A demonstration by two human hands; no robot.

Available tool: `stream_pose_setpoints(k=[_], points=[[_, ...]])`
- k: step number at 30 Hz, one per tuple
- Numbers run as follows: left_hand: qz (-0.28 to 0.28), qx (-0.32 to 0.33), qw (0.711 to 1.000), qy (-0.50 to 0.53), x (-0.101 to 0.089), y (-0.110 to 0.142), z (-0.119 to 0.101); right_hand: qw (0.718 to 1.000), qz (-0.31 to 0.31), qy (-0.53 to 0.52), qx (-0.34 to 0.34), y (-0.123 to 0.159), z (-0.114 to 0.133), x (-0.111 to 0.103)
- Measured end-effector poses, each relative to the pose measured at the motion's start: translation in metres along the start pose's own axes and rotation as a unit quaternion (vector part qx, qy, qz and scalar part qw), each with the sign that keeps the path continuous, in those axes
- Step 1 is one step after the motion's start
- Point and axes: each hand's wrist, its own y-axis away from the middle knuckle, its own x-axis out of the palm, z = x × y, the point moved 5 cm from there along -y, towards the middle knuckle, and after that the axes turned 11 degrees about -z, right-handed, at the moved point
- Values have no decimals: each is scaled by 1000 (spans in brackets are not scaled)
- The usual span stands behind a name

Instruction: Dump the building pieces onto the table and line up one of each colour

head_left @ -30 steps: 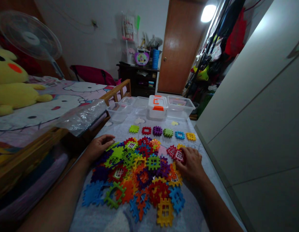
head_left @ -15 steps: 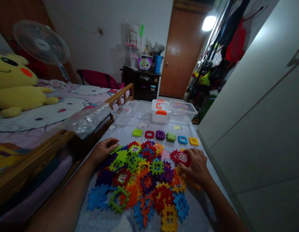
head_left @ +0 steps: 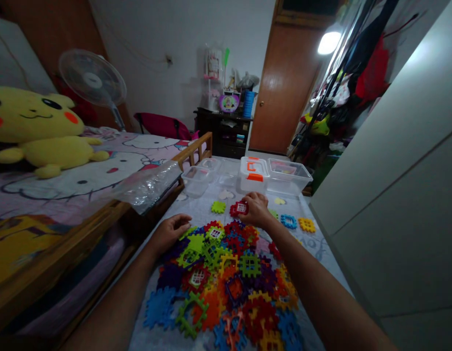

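A heap of colourful interlocking plastic tiles (head_left: 226, 278) lies on the table (head_left: 204, 212) in front of me. My right hand (head_left: 258, 209) reaches forward past the heap, pinching a red tile (head_left: 239, 208) at the row of single tiles. Of that row a lime-green tile (head_left: 218, 207), a blue tile (head_left: 288, 221) and a yellow tile (head_left: 306, 224) show beside the hand. My left hand (head_left: 170, 230) rests with curled fingers on the left edge of the heap, touching green and purple tiles.
Clear plastic boxes (head_left: 289, 176) and a white box with orange latches (head_left: 252, 174) stand at the table's far end. A bed with a wooden rail (head_left: 191, 150), a plastic bag (head_left: 148, 185) and a yellow plush toy (head_left: 46, 131) lies left. A grey cabinet wall (head_left: 394, 185) bounds the right.
My right hand lifted a red tile from the heap's right side and carried it forward and left to the row of single tiles. The left hand stayed put; the view shifted.
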Motion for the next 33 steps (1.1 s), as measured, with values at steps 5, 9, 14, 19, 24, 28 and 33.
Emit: stream_pose_setpoints(k=[5,9,14,19,24,28,33], points=[[2,12,1000,9,1,-1,3,999,32,11,-7,-20,3,21],[-1,10,1000,10,1,-1,4,998,61,22,-11,-20,1,30],[3,5,1000,8,1,-1,3,996,82,33,-13,-19,0,31],[2,0,1000,8,1,-1,3,994,103,41,-22,-21,4,32],[8,3,1000,14,1,-2,4,991,120,50,-24,-23,4,38],[8,3,1000,18,1,-2,5,990,129,54,-23,-25,5,36],[5,2,1000,19,1,-2,3,993,108,45,-33,-34,21,30]])
